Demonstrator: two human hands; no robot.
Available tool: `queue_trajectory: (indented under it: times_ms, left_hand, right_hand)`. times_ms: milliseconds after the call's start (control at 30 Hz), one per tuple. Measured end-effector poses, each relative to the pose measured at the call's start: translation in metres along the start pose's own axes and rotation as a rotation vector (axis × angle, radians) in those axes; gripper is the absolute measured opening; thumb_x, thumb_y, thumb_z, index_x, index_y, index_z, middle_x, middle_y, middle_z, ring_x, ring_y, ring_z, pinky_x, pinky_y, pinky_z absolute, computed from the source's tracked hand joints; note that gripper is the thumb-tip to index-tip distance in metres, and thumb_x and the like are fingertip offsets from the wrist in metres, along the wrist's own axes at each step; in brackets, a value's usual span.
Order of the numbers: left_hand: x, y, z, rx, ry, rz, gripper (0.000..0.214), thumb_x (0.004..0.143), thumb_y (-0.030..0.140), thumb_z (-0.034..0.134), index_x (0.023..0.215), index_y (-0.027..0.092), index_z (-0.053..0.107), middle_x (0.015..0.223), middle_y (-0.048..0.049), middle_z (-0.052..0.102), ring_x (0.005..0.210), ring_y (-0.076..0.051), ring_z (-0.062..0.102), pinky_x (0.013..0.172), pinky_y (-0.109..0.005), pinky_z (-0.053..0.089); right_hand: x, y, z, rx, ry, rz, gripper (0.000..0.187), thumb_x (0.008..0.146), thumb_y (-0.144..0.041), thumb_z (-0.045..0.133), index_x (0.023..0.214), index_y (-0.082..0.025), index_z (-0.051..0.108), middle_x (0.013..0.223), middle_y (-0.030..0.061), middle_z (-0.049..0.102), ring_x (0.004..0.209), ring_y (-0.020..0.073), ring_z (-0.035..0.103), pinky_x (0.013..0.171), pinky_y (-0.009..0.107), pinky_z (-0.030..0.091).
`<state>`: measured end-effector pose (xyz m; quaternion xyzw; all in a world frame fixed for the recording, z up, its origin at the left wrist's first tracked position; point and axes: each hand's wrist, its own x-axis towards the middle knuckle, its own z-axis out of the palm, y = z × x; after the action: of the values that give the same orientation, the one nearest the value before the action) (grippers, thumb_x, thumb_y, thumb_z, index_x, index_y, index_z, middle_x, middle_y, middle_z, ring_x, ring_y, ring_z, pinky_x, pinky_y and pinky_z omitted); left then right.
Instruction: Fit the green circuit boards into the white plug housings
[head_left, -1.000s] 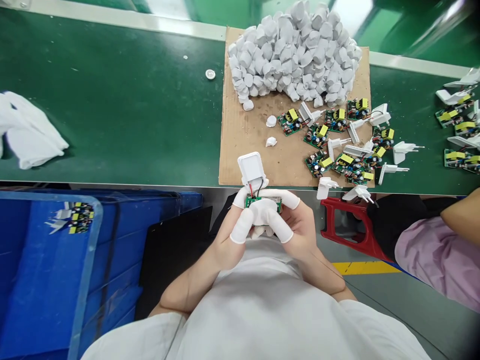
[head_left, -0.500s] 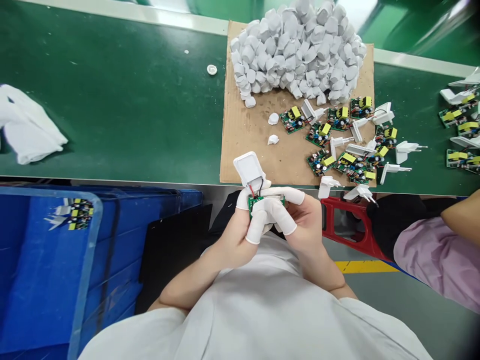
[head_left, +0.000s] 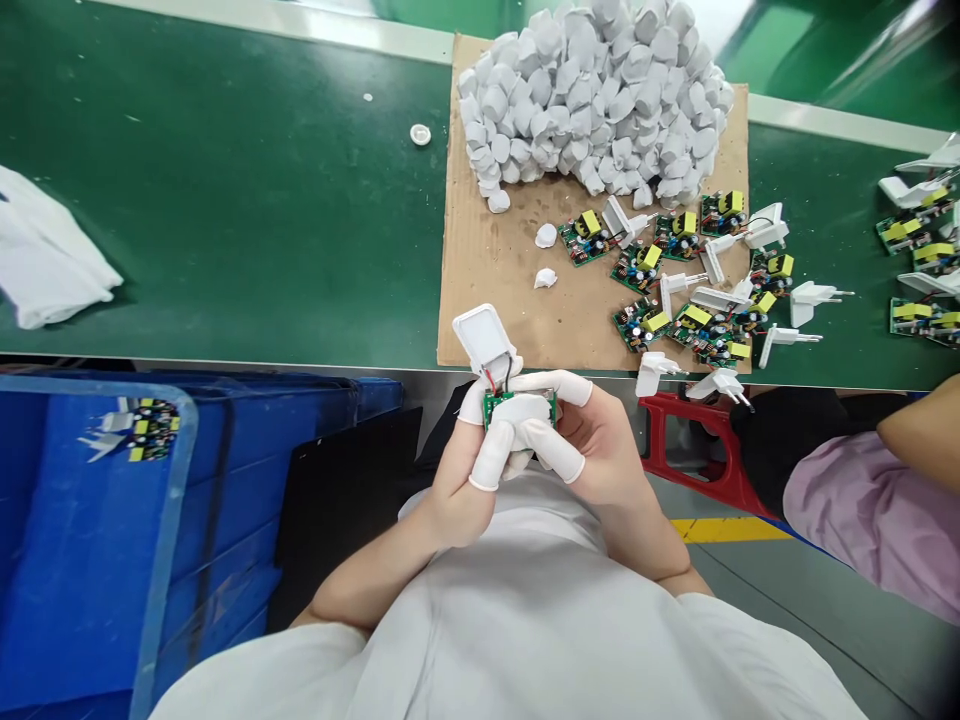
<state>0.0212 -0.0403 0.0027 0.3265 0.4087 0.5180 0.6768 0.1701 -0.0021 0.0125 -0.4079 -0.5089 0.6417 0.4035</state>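
Observation:
In front of my chest, my left hand (head_left: 469, 465) and my right hand (head_left: 592, 430) are closed on one green circuit board (head_left: 488, 404) from both sides. White finger cots cover several fingertips. A small white piece (head_left: 521, 408) lies across the board under both thumbs; its exact kind is unclear. Red and black wires run from the board's left end to a white plug housing (head_left: 482, 335), which tilts up beyond my left fingers. The board's underside and its middle are hidden by fingers.
A cardboard sheet (head_left: 487, 270) on the green table (head_left: 262, 220) bears a heap of small white pieces (head_left: 585, 100) and several circuit boards with plugs (head_left: 637, 265). Left is a blue bin (head_left: 90, 560) with more boards. A co-worker's pink sleeve (head_left: 877, 520) and a red stool (head_left: 697, 450) are right.
Both hands have shifted slightly left with the board and its plug housing. My thumbs now press closer together on the white piece, which shows more clearly.

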Motion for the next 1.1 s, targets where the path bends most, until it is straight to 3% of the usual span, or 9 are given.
queue_trajectory:
  times_ms: [167,300,567,733,900,1000,1100]
  left_hand:
    - [0.002,-0.001,0.005,-0.024,0.053,-0.038,0.053,0.104,0.059,0.066,0.149,0.031,0.059,0.088,-0.0017,0.063,0.061,-0.012,0.042,0.051,-0.024,0.041]
    - [0.004,-0.001,0.006,-0.041,0.04,-0.067,0.053,0.101,0.063,0.068,0.142,0.031,0.062,0.08,0.0006,0.058,0.057,-0.012,0.039,0.049,-0.025,0.037]
    - [0.007,0.008,0.0,-0.147,-0.108,-0.09,0.05,0.101,0.055,0.072,0.142,0.026,0.066,0.083,-0.002,0.065,0.06,-0.013,0.051,0.052,-0.025,0.041]
    - [0.003,0.004,-0.004,-0.071,-0.078,-0.055,0.058,0.099,0.041,0.08,0.153,0.031,0.059,0.087,0.0017,0.058,0.057,-0.008,0.038,0.049,-0.019,0.038]
    - [0.003,0.006,-0.007,-0.117,-0.124,-0.124,0.051,0.102,0.048,0.072,0.149,0.029,0.065,0.091,-0.0036,0.066,0.063,-0.013,0.054,0.056,-0.025,0.048]
    - [0.003,0.004,-0.009,-0.064,-0.062,-0.097,0.056,0.103,0.064,0.062,0.143,0.025,0.07,0.091,-0.0075,0.071,0.062,-0.016,0.055,0.053,-0.03,0.05]
    - [0.002,-0.002,-0.009,0.062,0.061,-0.023,0.055,0.106,0.065,0.057,0.14,0.023,0.071,0.077,-0.003,0.067,0.056,-0.015,0.049,0.05,-0.028,0.047]
  right_hand:
    - [-0.003,-0.003,-0.008,-0.07,-0.087,-0.014,0.036,0.1,-0.041,0.074,0.132,-0.023,0.074,0.095,0.0049,0.077,0.075,0.0179,0.068,0.068,0.028,0.062]
    - [-0.004,-0.004,-0.01,-0.032,-0.078,0.007,0.036,0.099,-0.043,0.074,0.128,-0.022,0.076,0.095,0.0058,0.077,0.075,0.0183,0.069,0.067,0.028,0.063]
    - [-0.004,-0.002,-0.006,0.221,-0.028,0.116,0.037,0.091,-0.048,0.088,0.116,-0.022,0.078,0.079,-0.0003,0.072,0.055,0.0133,0.065,0.046,0.021,0.053]
    - [-0.006,0.002,-0.009,0.199,-0.024,0.089,0.042,0.092,-0.044,0.087,0.126,-0.021,0.078,0.087,0.0015,0.075,0.058,0.0115,0.061,0.058,0.024,0.061]
    - [-0.009,0.0,-0.01,0.199,-0.085,0.117,0.048,0.094,-0.045,0.084,0.135,-0.021,0.073,0.096,0.0043,0.077,0.068,0.0163,0.07,0.066,0.03,0.065]
    - [-0.007,-0.001,-0.006,0.157,-0.086,0.112,0.055,0.087,-0.047,0.091,0.132,-0.022,0.072,0.107,0.006,0.078,0.079,0.02,0.074,0.069,0.031,0.064]
    - [-0.006,-0.001,0.0,0.046,-0.018,0.037,0.04,0.09,-0.039,0.086,0.124,-0.023,0.071,0.102,0.0045,0.077,0.075,0.0172,0.071,0.065,0.027,0.06]
